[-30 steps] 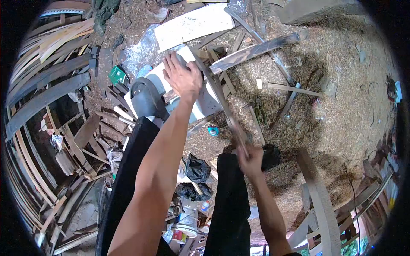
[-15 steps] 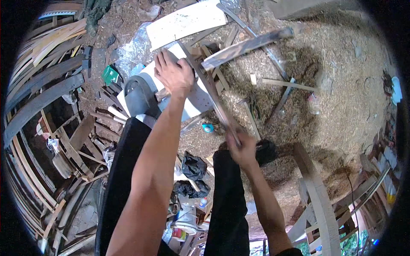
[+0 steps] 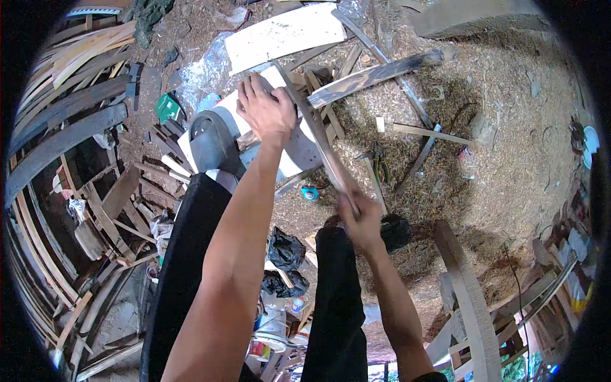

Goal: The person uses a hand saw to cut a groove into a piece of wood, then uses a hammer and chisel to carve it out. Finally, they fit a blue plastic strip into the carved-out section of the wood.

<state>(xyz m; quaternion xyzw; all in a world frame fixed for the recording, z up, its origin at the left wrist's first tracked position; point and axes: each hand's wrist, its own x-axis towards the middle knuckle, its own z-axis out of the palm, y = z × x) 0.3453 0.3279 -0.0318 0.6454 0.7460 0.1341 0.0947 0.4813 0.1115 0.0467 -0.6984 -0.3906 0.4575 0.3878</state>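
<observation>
My left hand (image 3: 266,109) presses down with bent fingers on a pale board (image 3: 296,149), beside the upper part of a long narrow strip (image 3: 312,127). The lower end of this strip is in the closed grip of my right hand (image 3: 361,219), which is somewhat blurred. Whether the strip is a blade or wood I cannot tell. My left foot in a dark sandal (image 3: 213,143) rests on the board. Right of the strip lies a charred wooden piece (image 3: 375,76).
A teal tape measure (image 3: 310,193), pliers (image 3: 382,170) and a wooden stick (image 3: 433,133) lie on the sawdust-covered ground. Wood strips (image 3: 67,127) are stacked at the left. A thick beam (image 3: 468,293) stands at the lower right. Black plastic (image 3: 285,249) lies between my legs.
The view has shifted slightly, so most things sit a little further right. My left hand stays on the board and my right hand keeps its grip on the strip.
</observation>
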